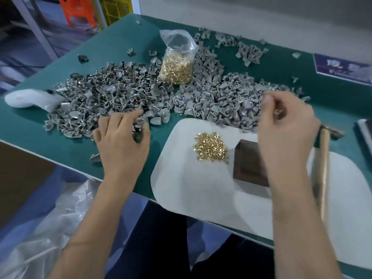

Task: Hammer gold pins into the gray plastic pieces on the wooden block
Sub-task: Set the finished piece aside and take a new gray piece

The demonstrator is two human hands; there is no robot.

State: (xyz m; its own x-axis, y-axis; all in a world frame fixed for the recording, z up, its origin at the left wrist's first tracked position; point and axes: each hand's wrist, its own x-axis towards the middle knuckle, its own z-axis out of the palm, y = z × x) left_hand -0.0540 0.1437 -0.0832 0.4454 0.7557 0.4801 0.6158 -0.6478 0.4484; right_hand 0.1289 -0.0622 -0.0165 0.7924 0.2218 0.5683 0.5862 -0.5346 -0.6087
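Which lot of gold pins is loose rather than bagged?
The small heap of gold pins on the white mat, beside the wooden block; the other fills the clear bag.

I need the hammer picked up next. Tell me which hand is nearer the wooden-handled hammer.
Right. The right hand hovers just left of the wooden-handled hammer, nearly over its head. The left hand is far to the left, at the pile of gray plastic pieces.
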